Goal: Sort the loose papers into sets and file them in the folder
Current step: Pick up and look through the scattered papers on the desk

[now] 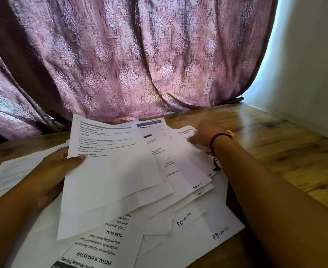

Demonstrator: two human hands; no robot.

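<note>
Wood table [275, 151] | left hand [57, 171] grips flat sheets [111, 171] | right hand [203, 136] perhaps pinching

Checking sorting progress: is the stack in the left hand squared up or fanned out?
Fanned out: the sheets gripped by the left hand show staggered lower edges, spreading toward the right hand.

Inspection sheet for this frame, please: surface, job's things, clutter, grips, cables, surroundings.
Surface: wooden table, largely covered by paper.
Job's things: fanned sheets held up; loose papers beneath, some hand-numbered; side pile at left; no folder seen.
Clutter: nothing seen.
Grips: left hand holds the fanned sheets; right hand pinches the rightmost sheet.
Cables: nothing seen.
Surroundings: purple curtain, white wall.
</note>
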